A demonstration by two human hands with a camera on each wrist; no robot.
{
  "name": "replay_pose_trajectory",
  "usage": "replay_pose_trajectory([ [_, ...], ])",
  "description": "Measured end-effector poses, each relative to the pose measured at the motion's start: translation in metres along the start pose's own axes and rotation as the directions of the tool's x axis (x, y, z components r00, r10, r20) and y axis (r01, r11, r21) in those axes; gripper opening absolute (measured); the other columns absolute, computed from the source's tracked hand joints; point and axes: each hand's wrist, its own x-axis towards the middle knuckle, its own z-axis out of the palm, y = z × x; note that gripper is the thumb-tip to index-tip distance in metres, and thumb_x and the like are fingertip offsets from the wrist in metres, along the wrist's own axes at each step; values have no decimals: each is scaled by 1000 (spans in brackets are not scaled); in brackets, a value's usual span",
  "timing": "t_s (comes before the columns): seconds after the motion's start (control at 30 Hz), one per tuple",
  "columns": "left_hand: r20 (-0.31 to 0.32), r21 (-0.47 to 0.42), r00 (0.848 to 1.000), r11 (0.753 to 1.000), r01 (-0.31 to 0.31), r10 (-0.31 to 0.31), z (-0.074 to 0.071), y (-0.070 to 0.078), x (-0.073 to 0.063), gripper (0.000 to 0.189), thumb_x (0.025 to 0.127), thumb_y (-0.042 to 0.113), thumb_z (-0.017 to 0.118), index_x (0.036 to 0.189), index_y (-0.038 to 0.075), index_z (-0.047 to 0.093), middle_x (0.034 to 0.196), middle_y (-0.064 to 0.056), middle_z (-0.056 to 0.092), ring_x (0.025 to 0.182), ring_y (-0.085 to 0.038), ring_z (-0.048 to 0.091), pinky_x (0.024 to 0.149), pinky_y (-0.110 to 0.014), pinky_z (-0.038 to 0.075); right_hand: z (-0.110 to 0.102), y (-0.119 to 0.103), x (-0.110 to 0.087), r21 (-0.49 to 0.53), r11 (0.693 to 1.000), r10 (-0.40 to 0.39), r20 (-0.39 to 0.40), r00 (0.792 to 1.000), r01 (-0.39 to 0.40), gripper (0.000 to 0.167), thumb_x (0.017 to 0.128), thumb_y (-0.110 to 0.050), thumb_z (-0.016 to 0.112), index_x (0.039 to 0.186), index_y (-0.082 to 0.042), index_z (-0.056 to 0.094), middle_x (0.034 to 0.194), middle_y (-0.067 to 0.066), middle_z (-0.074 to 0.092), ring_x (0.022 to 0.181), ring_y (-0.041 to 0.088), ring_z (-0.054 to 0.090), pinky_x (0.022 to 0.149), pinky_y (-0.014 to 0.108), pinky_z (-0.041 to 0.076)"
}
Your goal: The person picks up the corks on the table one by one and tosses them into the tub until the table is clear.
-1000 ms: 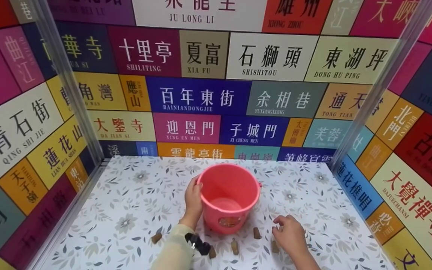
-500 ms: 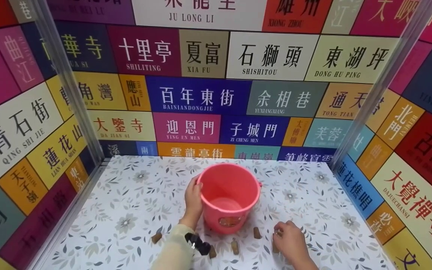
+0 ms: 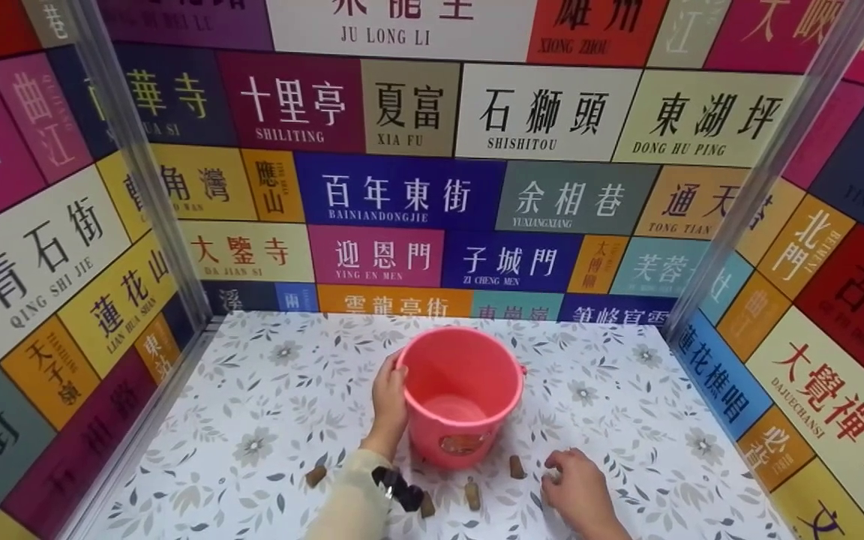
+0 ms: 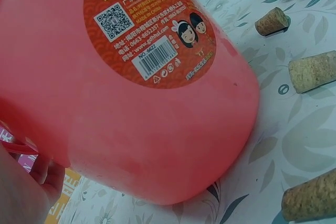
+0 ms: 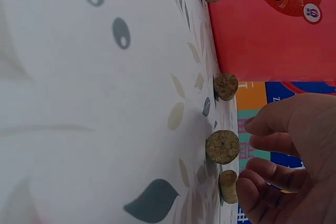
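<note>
A pink plastic bucket (image 3: 439, 442) stands upright on the table, with its inside bare in the head view. My left hand (image 3: 388, 401) holds the bucket's left side at the rim; in the left wrist view its fingers bend against the wall beside the red handle (image 4: 18, 148). Over two corks, my right hand (image 3: 580, 487) hovers with loosely bent fingers. The right wrist view shows one cork (image 5: 222, 147) and another cork (image 5: 228, 186) just off the fingertips, with neither pinched.
Several more corks lie in front of the bucket, among them a cork (image 3: 517, 466), a cork (image 3: 472, 495) and a cork (image 3: 316, 475). The table (image 3: 252, 405) has a leaf-patterned cover. Colourful sign-printed walls (image 3: 402, 187) enclose its back and sides.
My right hand has dropped slightly towards the table, its fingers shifting over the corks. The left hand and the bucket have stayed in place; the head view has shifted a little.
</note>
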Motion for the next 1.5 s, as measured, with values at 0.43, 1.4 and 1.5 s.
replay_pose_trajectory([
  [0.43,3,11,1000,1000,7,-7,0,-1,1,42,107,12,45,144,4,63,147,-17,65,137,-35,61,118,-53,49,9,4,-6,-57,997,-51,-21,998,49,13,73,-8,78,78,-16,69,76,-3,56,66,14,51,63,34,46],
  [1.4,5,18,999,999,46,-46,0,-1,1,45,107,15,43,148,6,61,150,-15,64,140,-32,59,119,-50,48,10,4,-7,-38,999,27,56,998,-25,13,73,-4,74,75,-15,67,73,-1,58,70,16,52,65,35,44],
  [1.5,0,12,1000,1000,10,-10,0,-2,1,44,106,11,44,146,2,61,148,-18,64,138,-35,60,118,-51,49,9,4,-7,-30,999,31,69,997,-29,12,73,-3,72,75,-15,67,71,-1,58,68,16,51,63,34,44],
])
